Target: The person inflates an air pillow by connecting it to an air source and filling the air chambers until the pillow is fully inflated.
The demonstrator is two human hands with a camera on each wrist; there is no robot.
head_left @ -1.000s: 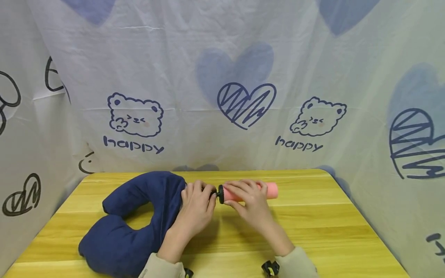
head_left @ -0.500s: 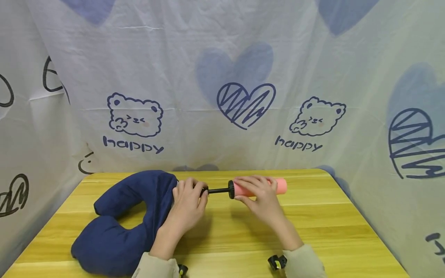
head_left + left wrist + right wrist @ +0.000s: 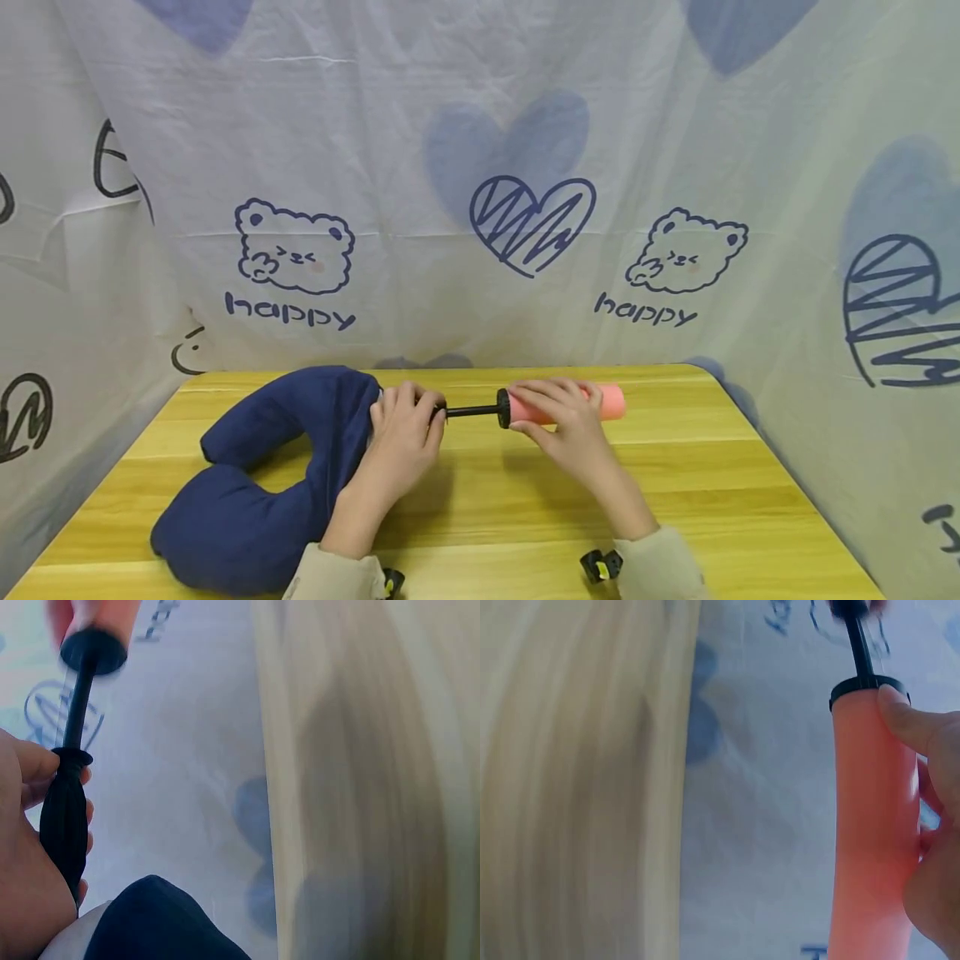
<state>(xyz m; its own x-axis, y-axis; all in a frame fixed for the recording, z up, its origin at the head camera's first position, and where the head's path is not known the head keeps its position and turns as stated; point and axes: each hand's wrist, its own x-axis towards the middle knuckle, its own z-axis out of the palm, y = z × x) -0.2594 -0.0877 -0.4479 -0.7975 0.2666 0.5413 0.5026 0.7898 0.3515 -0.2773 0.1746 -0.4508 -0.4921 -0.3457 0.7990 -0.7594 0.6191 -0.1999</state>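
A pink hand pump (image 3: pixel 613 402) with a black collar lies level between my hands, its black rod (image 3: pixel 474 411) drawn out. My right hand (image 3: pixel 566 421) grips the pink barrel (image 3: pixel 870 825) near the collar, thumb (image 3: pixel 907 724) along the side. My left hand (image 3: pixel 401 437) is wrapped round the pump's black handle (image 3: pixel 66 817). Right beside that hand is a navy U-shaped neck pillow (image 3: pixel 232 525), its opening facing left. Part of the pillow also shows as dark cloth (image 3: pixel 157 922) low in the left wrist view. Whether handle and pillow touch is hidden by the hand.
A wood-grain table (image 3: pixel 720 467) lies under everything. Behind it hangs a pale printed curtain (image 3: pixel 420 283) with bears and hearts, and more cloth closes both sides. Black wrist mounts (image 3: pixel 600 567) sit by the beige sleeves (image 3: pixel 660 567).
My hands have drawn apart, the right one going right with the barrel and the left one slightly left. More of the rod is exposed. The pillow has slid a little left.
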